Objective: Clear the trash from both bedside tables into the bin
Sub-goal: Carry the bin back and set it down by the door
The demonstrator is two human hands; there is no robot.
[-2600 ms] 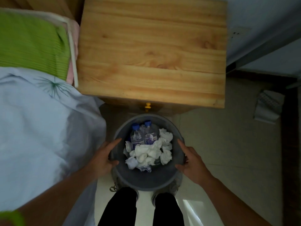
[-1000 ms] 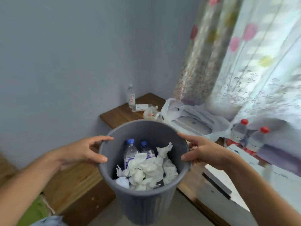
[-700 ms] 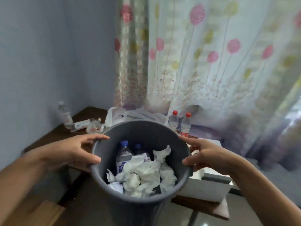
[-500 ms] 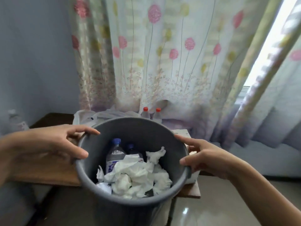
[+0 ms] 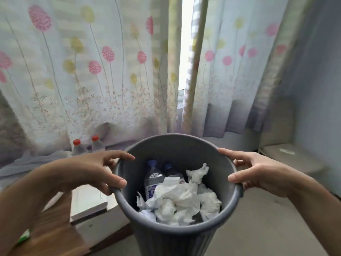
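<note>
— Where's the bin [image 5: 217, 226]?

— In front of me, off the floor. My left hand [image 5: 86, 172] and right hand [image 5: 258, 174] each grip its rim, fingers curled over.

— How far along?

— Crumpled tissues [image 5: 180, 200] and two blue-capped bottles [image 5: 154, 179] are inside. I judge one table done; no other bedside table shows here.

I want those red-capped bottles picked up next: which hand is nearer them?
Left. The left hand grips the bin rim just below the red-capped bottles; the right hand grips the far rim, across the bin.
</note>
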